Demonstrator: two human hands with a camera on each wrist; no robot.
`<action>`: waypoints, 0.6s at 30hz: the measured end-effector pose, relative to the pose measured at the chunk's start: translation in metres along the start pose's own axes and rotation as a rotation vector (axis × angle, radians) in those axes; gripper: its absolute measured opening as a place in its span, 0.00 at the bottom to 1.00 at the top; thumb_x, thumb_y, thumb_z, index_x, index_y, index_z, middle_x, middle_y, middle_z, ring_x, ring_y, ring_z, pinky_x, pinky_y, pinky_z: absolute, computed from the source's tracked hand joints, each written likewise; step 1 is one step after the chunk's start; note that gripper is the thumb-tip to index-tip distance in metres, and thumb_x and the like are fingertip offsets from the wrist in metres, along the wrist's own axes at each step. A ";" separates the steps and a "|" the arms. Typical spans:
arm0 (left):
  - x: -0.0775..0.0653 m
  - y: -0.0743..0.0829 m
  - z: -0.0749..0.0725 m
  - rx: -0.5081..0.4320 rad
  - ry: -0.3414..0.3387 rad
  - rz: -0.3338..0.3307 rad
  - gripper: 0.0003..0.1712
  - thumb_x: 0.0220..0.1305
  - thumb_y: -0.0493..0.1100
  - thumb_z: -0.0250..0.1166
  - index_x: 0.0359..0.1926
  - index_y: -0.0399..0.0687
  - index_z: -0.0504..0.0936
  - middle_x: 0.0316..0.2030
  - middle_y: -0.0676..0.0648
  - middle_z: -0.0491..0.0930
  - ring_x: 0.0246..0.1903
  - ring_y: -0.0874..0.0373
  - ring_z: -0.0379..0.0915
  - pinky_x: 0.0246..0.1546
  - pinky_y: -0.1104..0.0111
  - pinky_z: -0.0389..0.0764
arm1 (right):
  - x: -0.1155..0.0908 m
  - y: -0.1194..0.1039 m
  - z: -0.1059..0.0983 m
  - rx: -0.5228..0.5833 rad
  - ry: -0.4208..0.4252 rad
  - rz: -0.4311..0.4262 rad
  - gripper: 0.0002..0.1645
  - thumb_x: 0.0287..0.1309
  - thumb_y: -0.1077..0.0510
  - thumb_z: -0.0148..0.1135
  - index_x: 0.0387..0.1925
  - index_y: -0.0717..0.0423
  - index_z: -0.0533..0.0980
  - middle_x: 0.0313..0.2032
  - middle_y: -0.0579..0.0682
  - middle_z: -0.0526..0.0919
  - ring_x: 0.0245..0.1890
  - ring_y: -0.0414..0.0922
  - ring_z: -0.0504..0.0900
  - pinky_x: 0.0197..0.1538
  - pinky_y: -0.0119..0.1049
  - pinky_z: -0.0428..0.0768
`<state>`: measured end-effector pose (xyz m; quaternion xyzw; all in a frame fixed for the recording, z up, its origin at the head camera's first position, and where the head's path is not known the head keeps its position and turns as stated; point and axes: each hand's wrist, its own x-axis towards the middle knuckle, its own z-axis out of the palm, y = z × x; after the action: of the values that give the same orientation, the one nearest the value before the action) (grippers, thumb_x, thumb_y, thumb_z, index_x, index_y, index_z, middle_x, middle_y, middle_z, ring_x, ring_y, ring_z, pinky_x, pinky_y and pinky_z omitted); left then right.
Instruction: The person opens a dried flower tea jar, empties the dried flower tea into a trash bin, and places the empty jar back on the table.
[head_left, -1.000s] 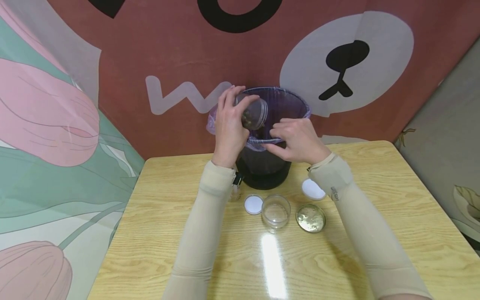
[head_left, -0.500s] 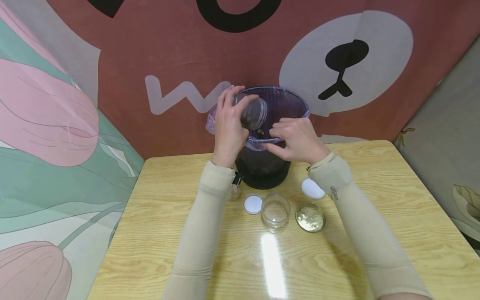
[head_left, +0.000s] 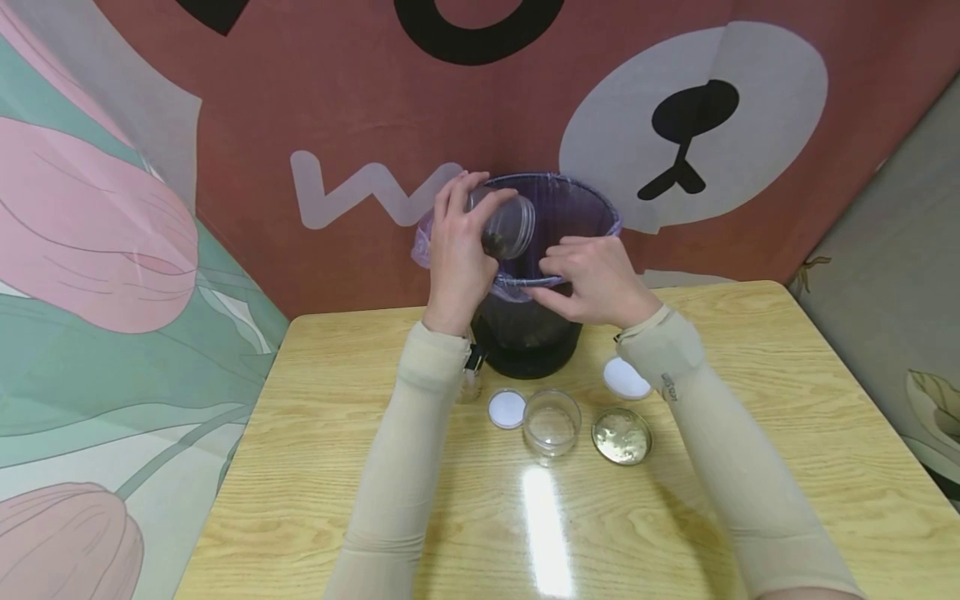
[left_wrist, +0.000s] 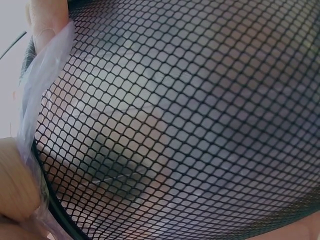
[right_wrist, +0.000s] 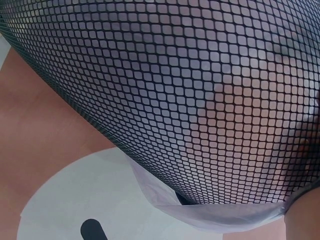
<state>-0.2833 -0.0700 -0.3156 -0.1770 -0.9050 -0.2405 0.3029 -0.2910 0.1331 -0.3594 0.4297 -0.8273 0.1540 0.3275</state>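
My left hand (head_left: 459,258) holds a clear jar (head_left: 513,227) tipped on its side over the mouth of a black mesh wastebasket (head_left: 528,337). Some dark matter lies along the jar's lower side; what it is I cannot tell. A translucent purple bag (head_left: 577,200) lines the basket and folds over its rim. At the near rim, my right hand (head_left: 596,279) grips the edge, with curled fingers inside and the thumb outside. Mesh wall (left_wrist: 190,120) fills most of the left wrist view, and the same wall (right_wrist: 165,75) fills much of the right wrist view.
On the wooden table (head_left: 315,467) stand an open clear jar (head_left: 552,425), a small white lid (head_left: 507,409), a gold lid (head_left: 622,436) and a white disc (head_left: 626,377). A black-topped bottle (head_left: 472,371) is partly behind my left forearm. A printed cloth (head_left: 360,83) hangs behind.
Dark bits seen below the jar's mouth half a second ago are gone from there, and less dark matter shows inside the jar. Both hands have stayed nearly still.
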 end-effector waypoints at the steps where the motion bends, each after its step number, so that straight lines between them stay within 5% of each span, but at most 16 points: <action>1: 0.000 0.000 0.000 -0.003 0.003 0.001 0.44 0.47 0.18 0.68 0.62 0.60 0.83 0.71 0.47 0.68 0.75 0.49 0.53 0.73 0.57 0.68 | 0.000 0.000 0.000 0.000 0.000 -0.001 0.21 0.59 0.43 0.67 0.19 0.52 0.78 0.17 0.47 0.74 0.20 0.47 0.73 0.22 0.37 0.62; 18: -0.002 -0.002 0.003 -0.083 0.064 -0.078 0.47 0.45 0.18 0.69 0.67 0.49 0.71 0.68 0.46 0.68 0.71 0.49 0.56 0.69 0.60 0.73 | 0.000 0.001 0.001 0.009 0.007 -0.001 0.23 0.59 0.43 0.67 0.17 0.51 0.74 0.17 0.46 0.71 0.20 0.47 0.72 0.22 0.36 0.61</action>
<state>-0.2836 -0.0705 -0.3197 -0.1460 -0.8904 -0.2950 0.3144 -0.2918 0.1330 -0.3605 0.4309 -0.8253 0.1590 0.3286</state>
